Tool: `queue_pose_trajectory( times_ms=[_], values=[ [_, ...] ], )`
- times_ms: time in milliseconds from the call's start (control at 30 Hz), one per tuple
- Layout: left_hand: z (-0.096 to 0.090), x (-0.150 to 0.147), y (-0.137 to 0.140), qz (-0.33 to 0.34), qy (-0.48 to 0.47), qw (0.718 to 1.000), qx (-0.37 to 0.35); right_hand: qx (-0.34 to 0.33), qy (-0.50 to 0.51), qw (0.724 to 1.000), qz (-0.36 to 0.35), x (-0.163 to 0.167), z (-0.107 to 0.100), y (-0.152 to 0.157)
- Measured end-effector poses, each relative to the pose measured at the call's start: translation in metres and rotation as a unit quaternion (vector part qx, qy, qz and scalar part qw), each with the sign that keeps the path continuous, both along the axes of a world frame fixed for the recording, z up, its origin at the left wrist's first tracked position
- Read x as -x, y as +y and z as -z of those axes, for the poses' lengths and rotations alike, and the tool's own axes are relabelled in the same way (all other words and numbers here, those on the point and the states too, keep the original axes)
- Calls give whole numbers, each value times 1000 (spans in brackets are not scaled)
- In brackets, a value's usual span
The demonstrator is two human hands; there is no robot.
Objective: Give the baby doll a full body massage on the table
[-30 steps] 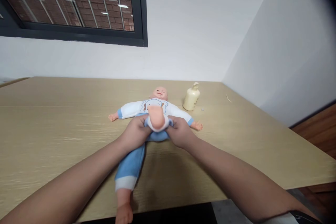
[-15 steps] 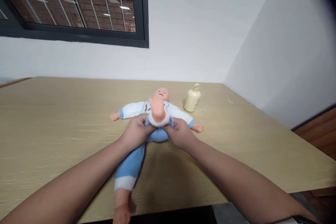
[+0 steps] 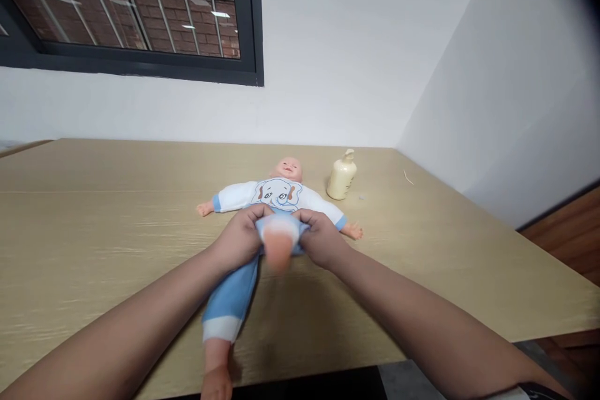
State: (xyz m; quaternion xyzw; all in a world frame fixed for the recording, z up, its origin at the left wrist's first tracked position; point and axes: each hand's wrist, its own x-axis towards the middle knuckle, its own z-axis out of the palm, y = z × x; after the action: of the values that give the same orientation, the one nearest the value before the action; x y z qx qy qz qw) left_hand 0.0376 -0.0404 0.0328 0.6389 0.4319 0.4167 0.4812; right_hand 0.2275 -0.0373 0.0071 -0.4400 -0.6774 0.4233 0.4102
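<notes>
A baby doll [image 3: 276, 192] lies on its back, head toward the wall, in a white top with an elephant print and blue trousers. Its raised leg is between my hands, and the foot [image 3: 278, 249] is blurred by motion. My left hand [image 3: 241, 234] is closed on one side of the blue trouser leg [image 3: 265, 228] by its white cuff. On the other side, my right hand [image 3: 323, 237] pinches the same trouser leg. The doll's other leg [image 3: 229, 300] stretches toward me, its bare foot at the table's near edge.
A cream pump bottle [image 3: 342, 179] stands on the wooden table [image 3: 117, 219], right of the doll's head. Farther right lies a thin pale strip [image 3: 408, 177]. Walls border the table at the back and right, with a barred window [image 3: 140, 6] at upper left.
The doll's held foot has swung down from in front of its chest to below my hands, uncovering the elephant print. Both hands keep hold of the trouser leg in nearly the same place.
</notes>
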Motion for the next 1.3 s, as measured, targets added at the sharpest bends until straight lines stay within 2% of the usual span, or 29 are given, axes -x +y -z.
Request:
queue_pose_trajectory(
  times_ms=[200,333,533,700,833,967,1033,1167,1300],
  values=[
    [0,0,0,0,-6,1000,27,34,-22,999,18,0,0,0],
    [-1,0,0,5,-13,1000,-2,9,23,1000,2,-1,-1,0],
    [5,0,3,-6,6,999,33,23,-25,999,9,-3,-5,-3],
    [2,-1,2,4,7,1000,3,-6,1,1000,-4,-1,-6,-6],
    [-5,-2,-2,-25,-2,999,-29,-10,36,999,10,1,1,-1],
    [-4,-2,-3,-56,6,998,-28,-13,123,992,-25,1,8,4],
    [-2,-1,-3,-55,11,998,-31,-2,136,990,-26,1,8,4],
    [2,-1,-1,-29,11,999,-41,9,65,998,3,1,1,2],
    [4,1,0,-23,25,999,-25,46,21,998,27,0,-7,0]
  ],
)
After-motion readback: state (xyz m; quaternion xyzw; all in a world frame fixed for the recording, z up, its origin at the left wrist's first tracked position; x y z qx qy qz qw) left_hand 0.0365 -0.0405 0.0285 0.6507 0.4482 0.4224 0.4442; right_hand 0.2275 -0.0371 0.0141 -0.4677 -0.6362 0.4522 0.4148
